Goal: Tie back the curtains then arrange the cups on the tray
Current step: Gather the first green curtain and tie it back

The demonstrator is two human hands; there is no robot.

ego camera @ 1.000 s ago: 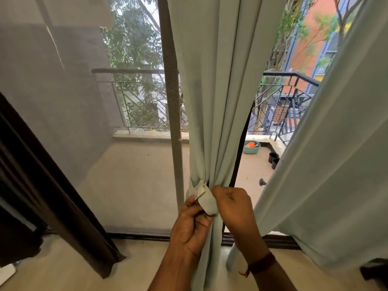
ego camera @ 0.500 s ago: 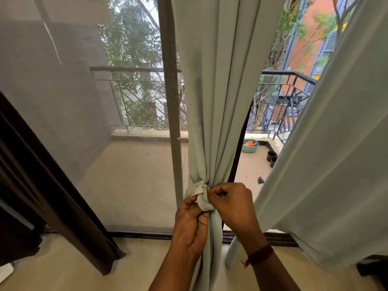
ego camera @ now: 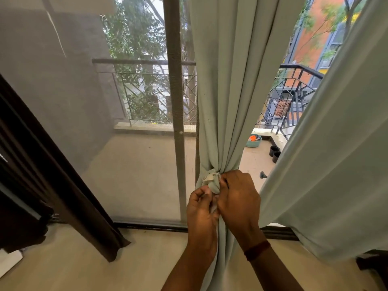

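Pale green fabric curtain point(ego camera: 231, 80) hangs at the middle of the balcony doorway, cinched by a matching cloth tie-back strip point(ego camera: 212, 181). Left hand point(ego camera: 201, 213) pinches the strip's lower end; right hand point(ego camera: 239, 198) is closed on the strip beside the knot. A second pale curtain point(ego camera: 336, 154) hangs at right.

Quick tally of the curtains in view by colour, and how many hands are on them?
Pale green curtains: 2, the gathered one with the tie, and the loose one
Dark brown curtains: 1
Hands at the tie: 2, left hand, right hand
Total: 5
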